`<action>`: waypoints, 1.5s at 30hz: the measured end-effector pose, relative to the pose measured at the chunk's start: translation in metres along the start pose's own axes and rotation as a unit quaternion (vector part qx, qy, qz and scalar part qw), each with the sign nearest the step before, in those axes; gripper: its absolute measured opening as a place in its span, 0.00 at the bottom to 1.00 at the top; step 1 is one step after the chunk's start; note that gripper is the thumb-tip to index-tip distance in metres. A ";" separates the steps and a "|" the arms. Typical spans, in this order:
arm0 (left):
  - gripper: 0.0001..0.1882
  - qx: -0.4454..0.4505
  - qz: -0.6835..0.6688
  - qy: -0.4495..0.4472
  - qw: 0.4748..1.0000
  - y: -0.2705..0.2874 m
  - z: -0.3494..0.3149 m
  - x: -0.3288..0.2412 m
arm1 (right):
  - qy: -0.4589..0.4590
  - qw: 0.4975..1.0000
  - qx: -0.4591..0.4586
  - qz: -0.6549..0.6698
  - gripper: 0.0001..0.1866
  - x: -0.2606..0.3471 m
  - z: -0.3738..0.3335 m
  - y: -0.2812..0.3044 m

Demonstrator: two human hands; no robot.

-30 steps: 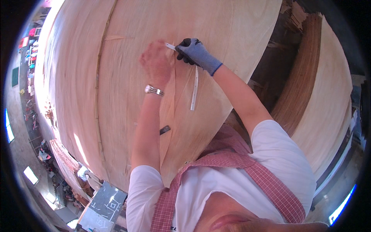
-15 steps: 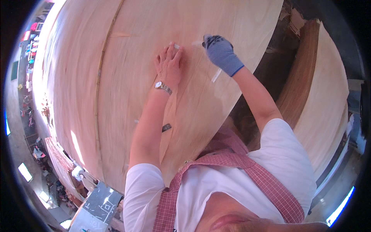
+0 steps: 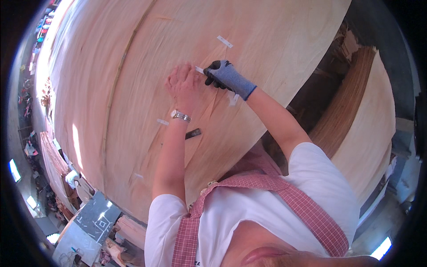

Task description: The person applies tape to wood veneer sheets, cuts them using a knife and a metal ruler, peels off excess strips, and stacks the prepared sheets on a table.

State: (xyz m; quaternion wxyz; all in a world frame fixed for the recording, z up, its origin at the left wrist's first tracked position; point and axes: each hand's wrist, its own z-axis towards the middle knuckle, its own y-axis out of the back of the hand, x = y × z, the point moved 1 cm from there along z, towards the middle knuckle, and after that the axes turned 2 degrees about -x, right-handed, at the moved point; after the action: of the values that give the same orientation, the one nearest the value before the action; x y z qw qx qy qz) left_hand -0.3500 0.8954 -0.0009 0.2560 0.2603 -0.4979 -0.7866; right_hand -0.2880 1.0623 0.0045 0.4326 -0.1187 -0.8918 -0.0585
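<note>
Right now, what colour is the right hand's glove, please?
The glove is blue and black, best seen in head view.

Wood sheet (image 3: 280, 40) is leaving room to the upper right of the gloved right fingers (image 3: 208, 81); the bare left fingers (image 3: 180, 72) and a pinched white strip (image 3: 199, 70) are blocking their left; left of both, a thin pole (image 3: 115, 83) is running; below, a dark block (image 3: 193, 133) is lying.
</note>
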 end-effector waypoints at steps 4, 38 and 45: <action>0.18 0.029 -0.049 0.042 0.998 0.006 -0.002 -0.008 | 0.011 1.000 -0.007 -0.014 0.13 -0.004 -0.001 -0.002; 0.26 0.032 -0.163 0.072 0.983 0.048 -0.094 -0.036 | 0.023 0.999 -0.042 -0.015 0.11 -0.057 -0.118 -0.032; 0.28 0.106 -0.102 0.009 0.989 0.064 -0.120 -0.067 | 0.074 0.965 -0.111 -0.224 0.13 -0.087 -0.115 -0.029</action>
State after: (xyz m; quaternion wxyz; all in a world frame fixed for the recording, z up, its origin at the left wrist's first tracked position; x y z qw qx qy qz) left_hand -0.2119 0.8378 0.0238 0.1500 0.3423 -0.5467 -0.7493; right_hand -0.1566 0.9963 0.0079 0.4573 0.0412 -0.8490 -0.2614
